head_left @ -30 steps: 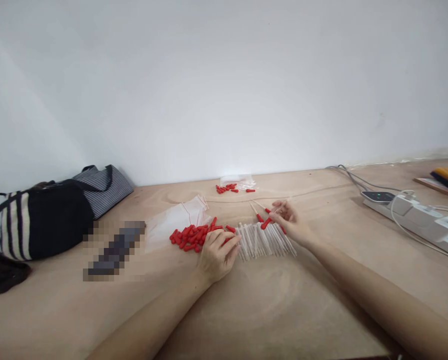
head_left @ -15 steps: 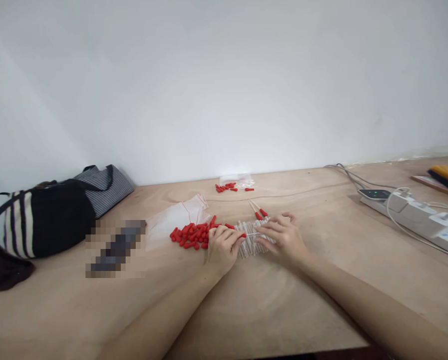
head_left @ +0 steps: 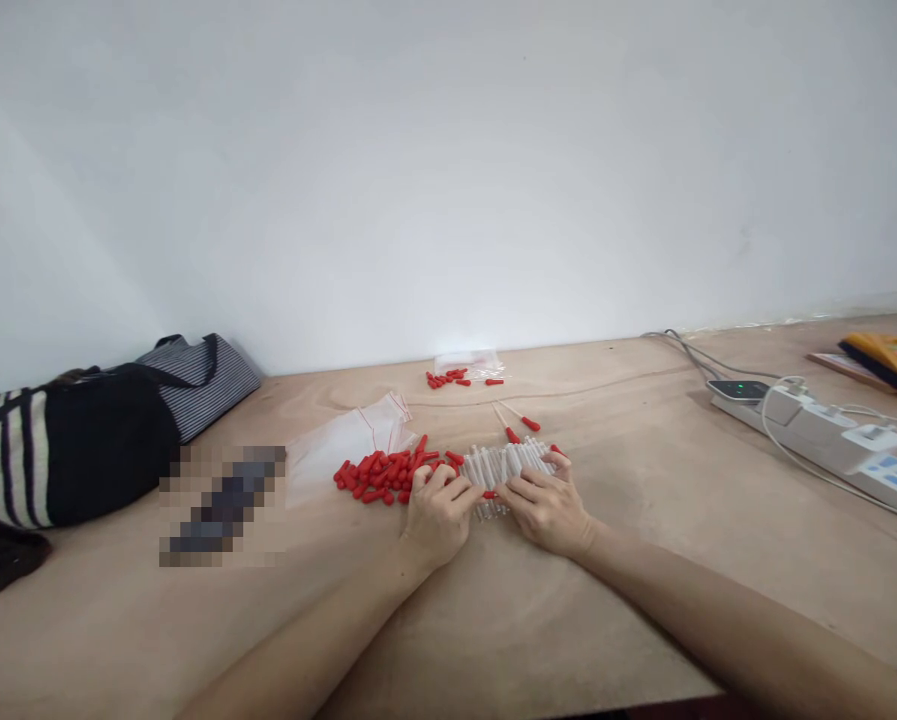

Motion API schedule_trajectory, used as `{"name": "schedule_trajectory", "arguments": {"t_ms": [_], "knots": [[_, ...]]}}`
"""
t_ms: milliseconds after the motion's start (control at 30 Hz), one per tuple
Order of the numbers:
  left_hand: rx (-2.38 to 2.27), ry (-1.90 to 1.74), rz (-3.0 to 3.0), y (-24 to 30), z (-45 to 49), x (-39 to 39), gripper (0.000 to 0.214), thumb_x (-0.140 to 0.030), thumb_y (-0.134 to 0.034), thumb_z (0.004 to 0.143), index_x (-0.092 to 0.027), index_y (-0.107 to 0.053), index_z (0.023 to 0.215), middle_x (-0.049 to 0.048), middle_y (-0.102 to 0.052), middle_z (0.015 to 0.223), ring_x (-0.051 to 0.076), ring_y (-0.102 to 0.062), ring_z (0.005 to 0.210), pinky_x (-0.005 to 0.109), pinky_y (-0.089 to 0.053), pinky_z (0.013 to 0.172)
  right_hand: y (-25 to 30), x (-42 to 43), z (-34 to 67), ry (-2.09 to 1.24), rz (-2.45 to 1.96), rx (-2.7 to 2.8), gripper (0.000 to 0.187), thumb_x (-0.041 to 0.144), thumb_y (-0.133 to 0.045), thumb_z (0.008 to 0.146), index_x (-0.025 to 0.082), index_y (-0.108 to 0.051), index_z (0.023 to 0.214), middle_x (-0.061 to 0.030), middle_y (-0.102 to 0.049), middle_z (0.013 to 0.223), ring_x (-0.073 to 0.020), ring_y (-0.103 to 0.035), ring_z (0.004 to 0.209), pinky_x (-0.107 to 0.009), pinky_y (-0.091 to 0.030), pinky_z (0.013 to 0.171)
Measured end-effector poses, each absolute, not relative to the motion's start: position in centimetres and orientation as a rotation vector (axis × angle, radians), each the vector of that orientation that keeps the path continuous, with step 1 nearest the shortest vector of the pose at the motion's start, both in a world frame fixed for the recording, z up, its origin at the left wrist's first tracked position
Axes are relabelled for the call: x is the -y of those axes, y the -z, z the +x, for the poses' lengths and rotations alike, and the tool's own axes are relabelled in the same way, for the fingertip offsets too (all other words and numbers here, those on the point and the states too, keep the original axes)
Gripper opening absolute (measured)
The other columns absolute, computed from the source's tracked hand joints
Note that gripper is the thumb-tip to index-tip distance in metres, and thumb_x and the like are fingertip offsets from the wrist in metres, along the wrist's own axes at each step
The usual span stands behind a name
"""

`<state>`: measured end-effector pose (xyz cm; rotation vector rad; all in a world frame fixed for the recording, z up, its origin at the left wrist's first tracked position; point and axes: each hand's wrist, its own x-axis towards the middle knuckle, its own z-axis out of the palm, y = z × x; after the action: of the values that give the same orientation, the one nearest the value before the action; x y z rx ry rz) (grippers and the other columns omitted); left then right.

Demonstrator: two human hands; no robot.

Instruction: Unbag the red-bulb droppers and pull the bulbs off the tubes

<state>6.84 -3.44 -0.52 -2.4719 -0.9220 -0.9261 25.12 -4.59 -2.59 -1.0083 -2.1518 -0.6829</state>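
My left hand is closed in a pinch on a small red rubber dropper bulb, which shows between the two hands. My right hand is closed against the bulb's other side, round a thin clear dropper tube mostly hidden by the fingers. Under and behind the hands lies a row of clear dropper tubes. Beside my left hand is a heap of red bulbs. Two droppers fitted with red bulbs lie just beyond the tubes. Another red piece peeks out behind my right fingers.
Clear zip bags lie left of the heap. By the wall are another bag and several red bulbs. Black bags and a blurred dark object are left; a power strip with cables is right.
My right hand has moved down and closer to my left, covering the tube that showed between them. The bulb between the hands sits lower. The whole view has shifted slightly.
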Motion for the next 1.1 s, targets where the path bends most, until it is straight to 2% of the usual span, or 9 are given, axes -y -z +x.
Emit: {"name": "schedule_trajectory", "arguments": {"t_ms": [600, 700, 800, 933, 1100], "knots": [[0.992, 0.999, -2.377, 0.4, 6.4, 3.6, 0.021, -0.014, -0.045, 0.082, -0.022, -0.063, 0.076, 0.0008, -0.065, 0.066, 0.016, -0.05, 0.068, 0.035, -0.027, 0.066, 2.5, 4.5, 25.2, 0.648, -1.091, 2.154, 0.021, 0.018, -0.04, 0.083, 0.021, -0.06, 0.077, 0.0015, -0.054, 0.061, -0.0113, -0.046, 0.065, -0.034, -0.019, 0.083], [1.107, 1.097, -2.308, 0.6, 5.7, 3.2, 0.018, -0.016, -0.046, 0.082, -0.02, -0.063, 0.077, 0.0023, -0.065, 0.071, 0.017, -0.051, 0.07, 0.034, -0.031, 0.066, 2.5, 4.4, 25.6, 0.612, -1.184, 2.055, 0.025, 0.02, -0.038, 0.085, 0.02, -0.061, 0.075, 0.0, -0.057, 0.064, -0.0117, -0.047, 0.067, -0.033, -0.019, 0.083], [1.116, 1.222, -2.362, 0.7, 5.1, 2.5, 0.018, -0.019, -0.044, 0.084, -0.019, -0.062, 0.089, 0.004, -0.062, 0.08, 0.017, -0.053, 0.076, 0.032, -0.039, 0.069, 1.9, 4.2, 25.8, 0.553, -1.266, 1.974, 0.025, 0.021, -0.037, 0.087, 0.021, -0.061, 0.078, -0.0016, -0.061, 0.07, -0.0128, -0.049, 0.07, -0.032, -0.019, 0.081], [1.288, 1.342, -2.373, -0.1, 3.5, 1.1, 0.023, -0.021, -0.042, 0.084, -0.017, -0.06, 0.096, 0.0062, -0.055, 0.088, 0.016, -0.055, 0.082, 0.029, -0.045, 0.073, -0.2, 3.3, 25.4, 0.403, -1.433, 1.836, 0.025, 0.027, -0.038, 0.087, 0.02, -0.06, 0.078, -0.0036, -0.063, 0.077, -0.0152, -0.051, 0.076, -0.031, -0.02, 0.074], [1.733, 1.283, -2.322, -1.7, 0.3, -0.1, 0.024, -0.022, -0.047, 0.075, -0.015, -0.057, 0.094, 0.0032, -0.056, 0.075, 0.014, -0.056, 0.063, 0.027, -0.048, 0.061, -2.3, 1.4, 23.7, -0.087, -1.742, 1.813, 0.017, 0.024, -0.042, 0.08, 0.02, -0.057, 0.086, -0.0019, -0.066, 0.076, -0.0164, -0.056, 0.075, -0.03, -0.021, 0.07]]}}
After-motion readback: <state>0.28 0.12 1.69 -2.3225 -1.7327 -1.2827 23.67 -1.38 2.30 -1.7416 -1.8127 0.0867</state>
